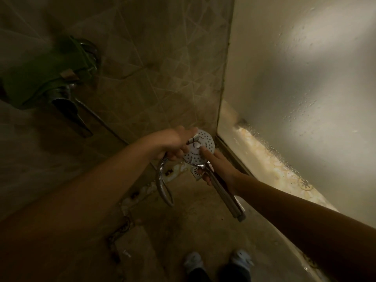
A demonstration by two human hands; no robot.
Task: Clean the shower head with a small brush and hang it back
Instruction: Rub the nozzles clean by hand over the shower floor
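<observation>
While the left hand point(173, 145) clasps the round white perforated shower head point(200, 147) and the right hand point(218, 169) at five o'clock closes on a brush handle point(225, 194), scrubbing seems underway, rehanging left.

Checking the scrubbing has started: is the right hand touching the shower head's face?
Touching. The head view shows a right hand finger lying directly on the shower head and its perforated white face, no gap visible.

Glossy perforated shower head point(200, 147); below it, ribbed shiny metal hose point(162, 184); right of it, wet frosted glass point(305, 98).
</observation>
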